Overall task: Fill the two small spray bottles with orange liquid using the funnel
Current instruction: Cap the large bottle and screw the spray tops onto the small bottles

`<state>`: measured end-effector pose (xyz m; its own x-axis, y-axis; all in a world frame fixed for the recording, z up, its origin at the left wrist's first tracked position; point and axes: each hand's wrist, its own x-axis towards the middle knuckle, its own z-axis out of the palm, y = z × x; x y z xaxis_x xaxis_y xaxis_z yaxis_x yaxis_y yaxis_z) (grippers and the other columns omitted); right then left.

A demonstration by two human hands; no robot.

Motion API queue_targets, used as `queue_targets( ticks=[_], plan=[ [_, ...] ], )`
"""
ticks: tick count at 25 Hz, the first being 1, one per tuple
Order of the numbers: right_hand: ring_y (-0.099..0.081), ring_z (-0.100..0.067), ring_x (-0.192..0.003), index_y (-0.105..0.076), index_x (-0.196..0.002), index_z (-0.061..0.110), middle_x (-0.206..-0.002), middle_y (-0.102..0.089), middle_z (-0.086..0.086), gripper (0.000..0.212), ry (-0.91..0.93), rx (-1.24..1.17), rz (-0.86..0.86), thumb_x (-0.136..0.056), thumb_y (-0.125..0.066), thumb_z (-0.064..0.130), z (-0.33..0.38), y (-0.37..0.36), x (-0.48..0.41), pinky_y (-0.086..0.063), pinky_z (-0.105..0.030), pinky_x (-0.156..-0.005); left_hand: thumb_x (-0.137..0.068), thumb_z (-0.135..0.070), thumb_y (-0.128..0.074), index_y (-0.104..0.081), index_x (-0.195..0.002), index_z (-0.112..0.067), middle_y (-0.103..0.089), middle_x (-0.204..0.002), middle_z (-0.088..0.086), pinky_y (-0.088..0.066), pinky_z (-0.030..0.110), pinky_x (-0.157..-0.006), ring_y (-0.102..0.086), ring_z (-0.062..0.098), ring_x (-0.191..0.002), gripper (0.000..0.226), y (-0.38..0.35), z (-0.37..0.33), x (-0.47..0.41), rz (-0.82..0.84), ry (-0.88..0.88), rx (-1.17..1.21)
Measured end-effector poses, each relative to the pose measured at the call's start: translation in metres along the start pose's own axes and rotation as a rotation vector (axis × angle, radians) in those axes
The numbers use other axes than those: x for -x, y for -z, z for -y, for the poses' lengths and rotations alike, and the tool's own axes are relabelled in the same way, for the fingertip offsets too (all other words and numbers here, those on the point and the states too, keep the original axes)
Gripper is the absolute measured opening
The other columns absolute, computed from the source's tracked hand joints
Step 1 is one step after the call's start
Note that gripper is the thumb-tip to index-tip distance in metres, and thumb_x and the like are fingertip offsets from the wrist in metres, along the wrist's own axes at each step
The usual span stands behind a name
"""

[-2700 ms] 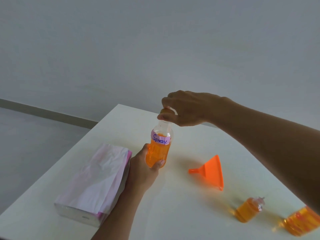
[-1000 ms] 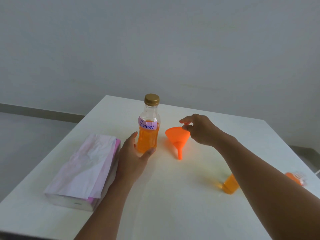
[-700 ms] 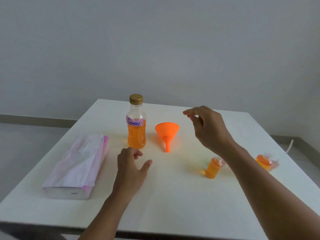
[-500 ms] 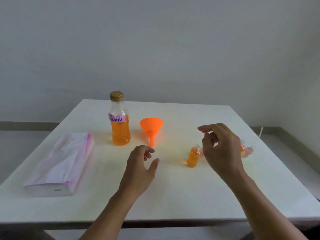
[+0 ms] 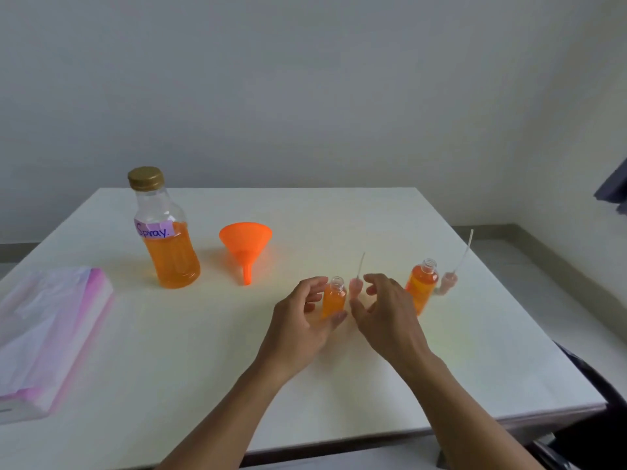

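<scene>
- The white counter (image 5: 339, 368) is carrying everything, and both hands are working over its middle, a little to the right.
- The large capped bottle (image 5: 166, 232) labelled "Spray" is standing upright at the far left, about half full of orange liquid and well apart from the hands.
- A tissue pack (image 5: 47, 334) is lying flat at the left edge, clear of the work.
- The orange funnel (image 5: 246, 244) is lying between the large bottle and the hands, mouth up and spout towards the person; it is nearer the left hand.
- The left hand (image 5: 298, 327) is curling round the near small spray bottle (image 5: 333, 298), thumb at its base and fingers beside it; whether it is truly gripping I cannot tell.
- That bottle is standing upright with its neck open and nearly full of orange liquid, directly between the two hands.
- The right hand (image 5: 386, 317) is hovering spread just right of it, holding nothing.
- The second small spray bottle (image 5: 421, 286) is standing upright just beyond the right hand, open-necked and also nearly full.
- One pump head with dip tube (image 5: 356, 283) is resting just behind the near bottle, close to the right fingertips; the other pump head (image 5: 449, 281) is sitting just right of the second bottle.
- Judging from this, capping looks next, and nothing is blocking the nearer pump head.
</scene>
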<state>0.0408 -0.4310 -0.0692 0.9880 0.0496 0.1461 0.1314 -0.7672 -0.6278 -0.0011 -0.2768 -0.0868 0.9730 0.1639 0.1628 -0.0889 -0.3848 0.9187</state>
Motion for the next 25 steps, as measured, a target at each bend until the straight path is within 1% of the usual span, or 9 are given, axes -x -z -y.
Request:
queue_targets(
  ticks=[4,6,8,10,12,15,18,22,25],
  plan=[
    [-0.069,-0.008,-0.075,-0.064,-0.095,0.023,-0.095,-0.070,0.012,0.008,0.020,-0.134,-0.002,-0.093,-0.071,0.024,0.007,-0.002,-0.018,-0.054,-0.027,-0.067,-0.078,-0.022,-0.081,-0.068,-0.109,-0.028,-0.074,-0.100,-0.016,-0.051,0.014,-0.084,-0.068,0.000,-0.094,0.034,0.007,0.002,-0.003,-0.043,0.006,0.053],
    [-0.070,-0.004,-0.072,-0.061,-0.085,0.028,-0.090,-0.071,0.016,0.016,0.026,-0.224,-0.001,-0.089,-0.076,0.023,0.010,0.005,-0.019,-0.055,-0.022,-0.064,-0.078,-0.017,-0.081,-0.068,-0.108,-0.026,-0.074,-0.100,-0.015,-0.052,0.014,-0.084,-0.069,0.000,-0.093,0.033,0.017,0.003,-0.003,-0.065,0.010,0.078],
    [-0.069,-0.003,-0.074,-0.065,-0.085,0.033,-0.085,-0.072,0.019,0.013,0.071,-0.315,-0.023,-0.090,-0.077,0.029,0.015,0.015,-0.017,-0.057,-0.023,-0.064,-0.079,-0.017,-0.080,-0.068,-0.110,-0.025,-0.074,-0.103,-0.014,-0.053,0.016,-0.085,-0.069,0.001,-0.094,0.034,0.030,0.005,-0.002,-0.097,0.007,0.094],
    [-0.064,0.000,-0.081,-0.070,-0.092,0.037,-0.086,-0.072,0.021,0.004,0.129,-0.312,-0.011,-0.094,-0.069,0.039,0.019,0.025,-0.013,-0.049,-0.015,-0.066,-0.080,-0.021,-0.080,-0.066,-0.112,-0.026,-0.074,-0.103,-0.013,-0.054,0.019,-0.086,-0.070,0.002,-0.095,0.035,0.043,0.007,-0.002,-0.130,0.009,0.081],
    [-0.060,-0.002,-0.086,-0.074,-0.103,0.039,-0.092,-0.068,0.015,0.016,0.181,-0.282,0.033,-0.097,-0.061,0.045,0.019,0.031,-0.007,-0.042,-0.013,-0.070,-0.080,-0.025,-0.080,-0.065,-0.114,-0.026,-0.073,-0.104,-0.013,-0.055,0.022,-0.087,-0.070,0.004,-0.096,0.037,0.054,0.011,-0.001,-0.154,0.014,0.057],
    [-0.061,-0.006,-0.087,-0.074,-0.113,0.037,-0.097,-0.062,0.013,0.020,0.246,-0.304,0.043,-0.094,-0.067,0.036,0.027,0.036,0.001,-0.048,-0.020,-0.075,-0.080,-0.034,-0.078,-0.063,-0.117,-0.030,-0.071,-0.110,-0.014,-0.056,0.027,-0.090,-0.068,0.006,-0.100,0.041,0.065,0.014,0.002,-0.167,0.023,-0.009],
    [-0.069,-0.010,-0.085,-0.073,-0.101,0.034,-0.097,-0.068,0.014,0.020,0.329,-0.356,-0.045,-0.087,-0.079,0.021,0.039,0.038,0.004,-0.056,-0.030,-0.077,-0.080,-0.035,-0.078,-0.063,-0.118,-0.031,-0.070,-0.111,-0.016,-0.055,0.026,-0.091,-0.067,0.006,-0.102,0.041,0.071,0.015,0.004,-0.159,0.009,-0.037],
    [-0.074,-0.005,-0.085,-0.073,-0.099,0.022,-0.094,-0.075,0.012,0.022,0.423,-0.376,-0.133,-0.087,-0.078,0.005,0.043,0.045,0.004,-0.059,-0.034,-0.077,-0.081,-0.032,-0.078,-0.062,-0.114,-0.035,-0.070,-0.108,-0.020,-0.054,0.019,-0.090,-0.066,0.000,-0.101,0.037,0.074,0.013,0.006,-0.156,-0.015,-0.051],
    [-0.074,-0.004,-0.083,-0.074,-0.100,0.016,-0.095,-0.074,0.010,0.018,0.498,-0.340,-0.178,-0.087,-0.077,0.004,0.044,0.050,0.002,-0.060,-0.031,-0.076,-0.081,-0.032,-0.077,-0.062,-0.114,-0.036,-0.069,-0.107,-0.022,-0.053,0.015,-0.089,-0.065,-0.002,-0.101,0.037,0.074,0.013,0.005,-0.151,-0.020,-0.068]
  ],
)
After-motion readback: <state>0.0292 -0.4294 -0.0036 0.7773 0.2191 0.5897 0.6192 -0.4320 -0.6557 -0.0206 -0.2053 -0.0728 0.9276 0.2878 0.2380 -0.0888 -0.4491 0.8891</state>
